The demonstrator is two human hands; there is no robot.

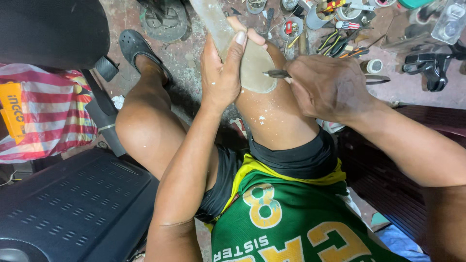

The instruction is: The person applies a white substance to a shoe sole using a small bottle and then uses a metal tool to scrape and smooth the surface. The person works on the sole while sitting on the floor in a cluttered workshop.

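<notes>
at my far left a red-and-white striped bag (51,114) lies slumped against the dark seat, and an orange rectangular label (13,109) with dark lettering sits on its left side. up at the top right corner i see a clear plastic bottle-like package (450,20) lying on the floor. near the top centre there are small round tins (291,27) among the tools, one with a red item inside. i can't make out any screens or signs.
</notes>
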